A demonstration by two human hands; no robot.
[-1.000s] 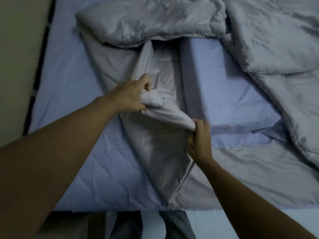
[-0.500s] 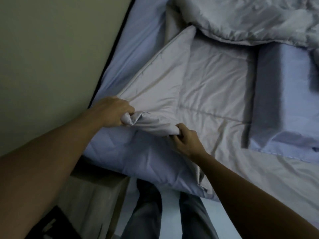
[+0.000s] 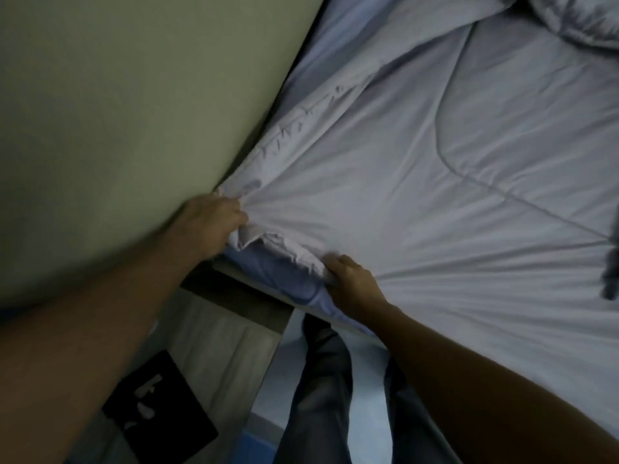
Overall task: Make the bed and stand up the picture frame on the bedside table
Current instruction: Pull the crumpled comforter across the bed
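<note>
A pale grey quilted blanket [image 3: 435, 182] lies spread across the bed, pulled taut toward its near left corner. My left hand [image 3: 212, 226] is shut on the blanket's corner beside the wall. My right hand [image 3: 351, 283] grips the blanket's edge a little to the right, over the mattress corner. Under the lifted edge the blue fitted sheet [image 3: 268, 266] shows. A black picture frame [image 3: 159, 406] lies flat on the pale wooden bedside table [image 3: 217, 343] at the lower left, partly hidden by my left arm.
A greenish wall [image 3: 117, 112] runs along the bed's left side. Bunched grey bedding [image 3: 576, 18] lies at the top right. My legs in dark trousers [image 3: 321, 396] stand on light blue floor between table and bed.
Both hands have dragged the blanket corner left and toward me, from the bed's middle to the corner by the wall. The blanket now lies flatter, and the bedside table with the frame has come into view.
</note>
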